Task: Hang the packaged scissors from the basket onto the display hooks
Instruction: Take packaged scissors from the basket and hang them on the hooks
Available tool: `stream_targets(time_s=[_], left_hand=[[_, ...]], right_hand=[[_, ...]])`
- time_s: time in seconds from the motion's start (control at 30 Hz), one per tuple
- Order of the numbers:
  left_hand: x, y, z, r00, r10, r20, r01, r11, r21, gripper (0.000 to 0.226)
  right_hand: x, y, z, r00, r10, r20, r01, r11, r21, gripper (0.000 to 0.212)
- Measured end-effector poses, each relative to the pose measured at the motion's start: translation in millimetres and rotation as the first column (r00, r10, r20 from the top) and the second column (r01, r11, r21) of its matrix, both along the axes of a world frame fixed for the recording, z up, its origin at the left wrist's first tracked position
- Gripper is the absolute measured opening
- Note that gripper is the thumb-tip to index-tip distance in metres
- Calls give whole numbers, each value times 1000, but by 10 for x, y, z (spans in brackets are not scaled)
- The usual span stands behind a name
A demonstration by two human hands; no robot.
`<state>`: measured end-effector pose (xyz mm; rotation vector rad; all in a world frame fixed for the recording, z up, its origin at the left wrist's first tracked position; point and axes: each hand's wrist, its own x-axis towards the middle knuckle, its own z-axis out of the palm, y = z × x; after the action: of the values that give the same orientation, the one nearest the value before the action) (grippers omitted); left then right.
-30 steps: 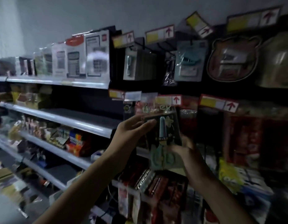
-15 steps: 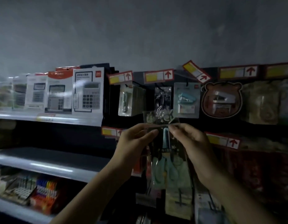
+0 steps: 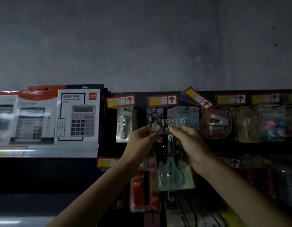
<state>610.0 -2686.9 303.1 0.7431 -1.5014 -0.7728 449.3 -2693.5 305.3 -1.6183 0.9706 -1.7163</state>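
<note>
Mint-green handles show through the clear plastic pack of scissors [image 3: 172, 163] that I hold up in front of the dark display panel [image 3: 141, 115], blades pointing up and handles hanging low. My left hand [image 3: 140, 142] pinches the pack's top edge from the left, and my right hand [image 3: 190, 143] pinches the same edge from the right, so both grips are narrow and closed on the pack. The printed header of the pack rises just above my grip and overlaps a clear hanging packet [image 3: 154, 115] and a pack with a small blue stapler [image 3: 185, 119] in the top row. Whether the pack's hole sits on a hook I cannot tell, since my hands and the dim light hide it. Above that row runs a line of red-edged yellow price tags with red arrows [image 3: 161, 100], one of them tilted. To the left, white boxes of grey calculators [image 3: 79, 117] stand on a shelf. To the right hangs a brown bear-shaped card with a white stapler [image 3: 215, 122]. Below my left wrist hangs a red packet [image 3: 137, 192]. Grey plaster wall [image 3: 142, 46] fills the upper half of the view.
</note>
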Motion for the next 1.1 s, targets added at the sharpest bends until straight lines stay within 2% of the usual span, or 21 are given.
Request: stream_targets(time_s=[0.2, 0.4, 0.5, 0.57, 0.7, 1.03, 1.1], left_hand=[[34, -298, 341, 995, 82, -51, -82, 997, 5, 11], [4, -527, 766, 995, 65, -70, -62, 997, 54, 22], [-1, -538, 896, 993, 49, -103, -43, 997, 59, 18], [-9, -521, 964, 991, 74, -116, -71, 997, 34, 19], [-38, -477, 1020, 979, 201, -43, -203, 976, -77, 25], [80, -495, 851, 989, 143, 36, -134, 974, -184, 36], [85, -480, 836, 989, 140, 47, -128, 973, -193, 38]], right_hand=[[-107, -236, 174, 998, -68, 0, 68, 998, 8, 22], [-136, -492, 330, 994, -108, -16, 107, 994, -14, 26], [-95, -604, 390, 995, -103, 0, 103, 994, -18, 26], [-70, -657, 436, 996, -93, -3, 93, 995, -27, 24], [-9, -799, 499, 990, -123, -63, 119, 991, -62, 22], [143, -935, 606, 994, -90, -54, 85, 992, -92, 39], [163, -965, 634, 995, -94, -46, 89, 992, -84, 35]])
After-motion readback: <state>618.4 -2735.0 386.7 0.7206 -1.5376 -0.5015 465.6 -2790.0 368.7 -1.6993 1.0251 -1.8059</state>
